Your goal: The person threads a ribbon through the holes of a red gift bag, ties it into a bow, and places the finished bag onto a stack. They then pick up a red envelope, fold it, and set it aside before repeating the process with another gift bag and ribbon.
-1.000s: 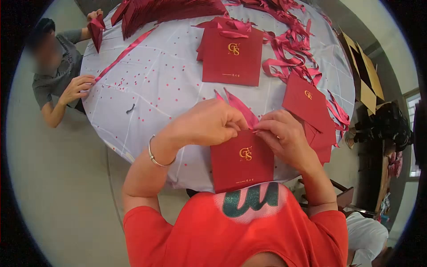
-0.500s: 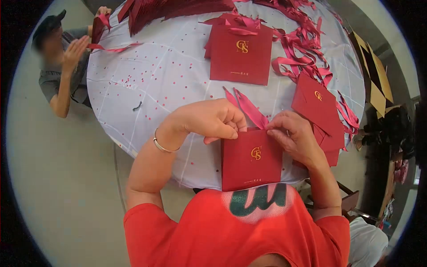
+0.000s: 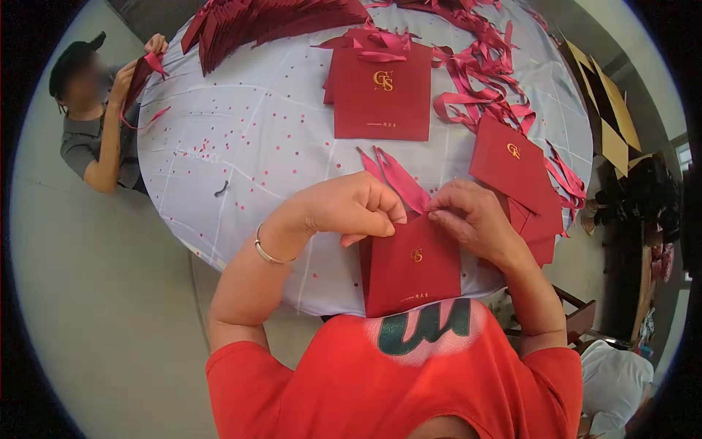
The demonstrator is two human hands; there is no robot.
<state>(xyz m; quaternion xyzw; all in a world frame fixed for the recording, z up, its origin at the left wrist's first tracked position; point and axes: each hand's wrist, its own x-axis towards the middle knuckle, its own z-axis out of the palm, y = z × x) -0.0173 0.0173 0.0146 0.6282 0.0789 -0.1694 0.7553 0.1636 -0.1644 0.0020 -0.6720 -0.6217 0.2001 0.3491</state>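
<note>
A dark red paper gift bag with a gold logo rests at the table's near edge, against my shirt. My left hand is closed at the bag's top left edge, fingers curled; what lies inside the pinch is hidden. At the top right edge, my right hand pinches the base of a pink ribbon. The ribbon's loose ends stretch away from me over the tablecloth, between my two hands.
Finished-looking red bags lie beyond my hands, with more bags at right. Pink ribbons are heaped behind them. Folded bags line the far edge. Small red dots scatter the white tablecloth. Another person handles a bag at left.
My hands stay at the bag's top edge, the left fingers shifting slightly. The bag's face has tilted a little. The other person's hands have come together on a bag.
</note>
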